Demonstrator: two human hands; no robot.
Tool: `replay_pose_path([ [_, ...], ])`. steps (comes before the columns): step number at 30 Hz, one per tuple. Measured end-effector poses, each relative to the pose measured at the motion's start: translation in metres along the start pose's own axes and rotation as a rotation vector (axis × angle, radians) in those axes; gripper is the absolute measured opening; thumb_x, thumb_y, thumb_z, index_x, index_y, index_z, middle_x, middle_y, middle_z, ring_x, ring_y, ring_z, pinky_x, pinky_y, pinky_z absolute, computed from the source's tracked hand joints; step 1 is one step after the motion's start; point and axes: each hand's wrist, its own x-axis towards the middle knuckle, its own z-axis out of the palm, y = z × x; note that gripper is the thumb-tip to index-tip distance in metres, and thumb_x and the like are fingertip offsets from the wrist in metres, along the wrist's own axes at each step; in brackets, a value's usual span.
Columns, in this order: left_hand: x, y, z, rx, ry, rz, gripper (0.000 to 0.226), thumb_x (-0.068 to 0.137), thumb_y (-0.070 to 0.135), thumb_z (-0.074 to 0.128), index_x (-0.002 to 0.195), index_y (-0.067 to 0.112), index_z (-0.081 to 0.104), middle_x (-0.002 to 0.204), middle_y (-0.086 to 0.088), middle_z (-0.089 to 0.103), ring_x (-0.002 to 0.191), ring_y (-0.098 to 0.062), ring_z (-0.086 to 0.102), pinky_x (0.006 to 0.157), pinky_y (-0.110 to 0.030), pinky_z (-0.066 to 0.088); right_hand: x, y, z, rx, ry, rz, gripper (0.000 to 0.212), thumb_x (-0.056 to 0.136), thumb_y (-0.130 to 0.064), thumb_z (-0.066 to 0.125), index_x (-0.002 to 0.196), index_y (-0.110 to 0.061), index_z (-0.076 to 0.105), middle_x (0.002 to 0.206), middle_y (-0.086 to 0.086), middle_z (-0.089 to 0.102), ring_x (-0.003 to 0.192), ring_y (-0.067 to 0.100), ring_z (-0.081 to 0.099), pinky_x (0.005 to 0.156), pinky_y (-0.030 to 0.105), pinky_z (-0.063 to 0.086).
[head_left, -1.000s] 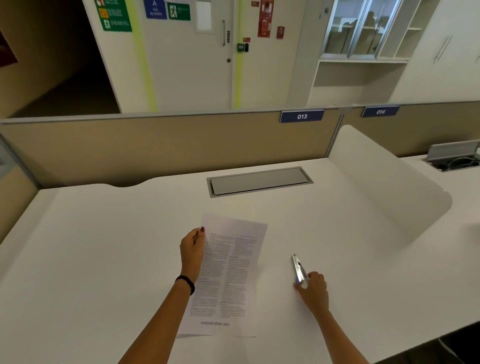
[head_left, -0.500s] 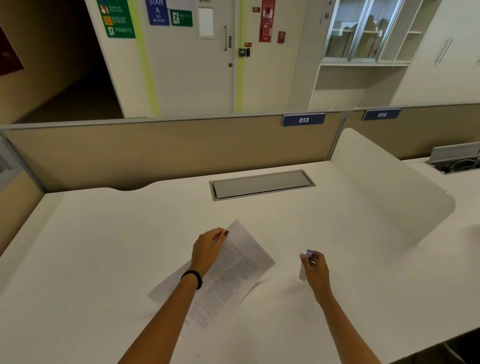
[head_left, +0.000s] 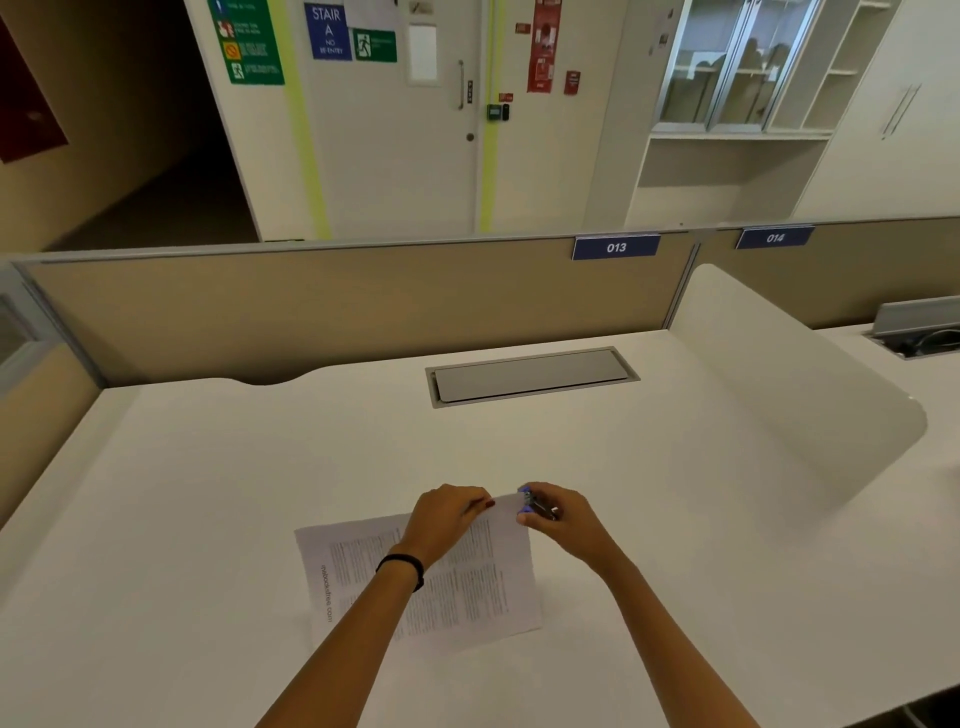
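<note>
Printed paper sheets (head_left: 467, 587) lie on the white desk (head_left: 208, 493), turned sideways so the text lines run up and down. My left hand (head_left: 447, 519) pinches the sheets near their far right corner. My right hand (head_left: 561, 519) grips a small stapler (head_left: 532, 506) with blue and silver parts, its jaws at that same corner of the paper. Most of the stapler is hidden inside my fingers.
A grey cable hatch (head_left: 530, 375) is set into the desk further back. A beige partition (head_left: 337, 306) closes the far edge, and a white curved divider (head_left: 789, 395) stands on the right. The neighbouring desk has an open cable box (head_left: 919, 332).
My left hand has turned the sheets clockwise to lie sideways. My right hand picked the stapler up off the desk and brought it left to the paper's corner.
</note>
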Motion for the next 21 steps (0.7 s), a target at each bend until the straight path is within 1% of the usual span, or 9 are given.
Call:
replay_pose_path([
  [3,0.000,0.002,0.000,0.008,-0.013,0.012,0.029,0.096,0.037,0.043,0.095,0.021,0.067,0.089,-0.001,0.073,0.075,-0.017,0.065,0.070,-0.032,0.054,0.006,0.000,0.005,-0.039,-0.074,-0.007,0.015,0.082,-0.022,0.068,0.096,-0.021,0.062,0.086,-0.001,0.066,0.070,0.002,0.058,0.063,0.014,0.048],
  [6,0.000,0.003,0.000,0.007,-0.015,0.010,0.029,0.096,0.038,0.043,0.097,0.021,0.067,0.092,-0.002,0.073,0.077,-0.018,0.066,0.073,-0.030,0.054,0.010,-0.001,0.011,-0.043,-0.115,0.001,0.017,0.084,-0.022,0.066,0.097,-0.012,0.064,0.089,0.003,0.067,0.076,0.013,0.062,0.065,0.019,0.051],
  [9,-0.001,0.002,0.000,0.009,-0.014,0.001,0.031,0.096,0.039,0.043,0.100,0.021,0.067,0.094,-0.002,0.073,0.079,-0.017,0.066,0.073,-0.026,0.052,0.014,-0.001,0.014,-0.051,-0.123,0.006,0.019,0.085,-0.023,0.064,0.096,-0.008,0.065,0.089,0.008,0.069,0.079,0.021,0.066,0.067,0.022,0.053],
  [11,-0.003,0.001,-0.001,0.005,-0.007,-0.007,0.031,0.096,0.038,0.043,0.100,0.020,0.067,0.095,-0.002,0.073,0.079,-0.017,0.065,0.073,-0.028,0.052,0.017,-0.003,0.015,-0.066,-0.137,0.008,0.019,0.086,-0.024,0.063,0.095,-0.007,0.065,0.088,0.008,0.069,0.077,0.020,0.066,0.065,0.019,0.052],
  [14,-0.005,-0.001,-0.002,-0.002,0.002,-0.024,0.031,0.096,0.036,0.043,0.100,0.019,0.068,0.094,-0.002,0.073,0.079,-0.017,0.065,0.074,-0.030,0.053,0.021,-0.005,0.014,-0.082,-0.173,-0.017,0.015,0.085,-0.023,0.064,0.091,-0.009,0.066,0.082,0.003,0.068,0.069,0.009,0.064,0.060,0.012,0.051],
  [18,-0.007,-0.003,-0.004,-0.019,0.019,-0.037,0.030,0.096,0.036,0.044,0.098,0.019,0.068,0.093,-0.002,0.073,0.079,-0.016,0.065,0.074,-0.029,0.052,0.025,-0.008,0.015,-0.061,-0.182,-0.048,0.015,0.085,-0.022,0.064,0.086,-0.008,0.068,0.081,0.014,0.071,0.065,0.009,0.065,0.061,0.015,0.052],
  [21,-0.007,-0.004,-0.005,-0.028,0.017,-0.042,0.029,0.096,0.035,0.044,0.098,0.019,0.068,0.093,-0.001,0.073,0.079,-0.016,0.065,0.074,-0.030,0.052,0.027,-0.007,0.016,-0.064,-0.188,-0.060,0.014,0.086,-0.020,0.063,0.087,-0.007,0.067,0.082,0.011,0.071,0.067,0.007,0.065,0.061,0.015,0.053],
])
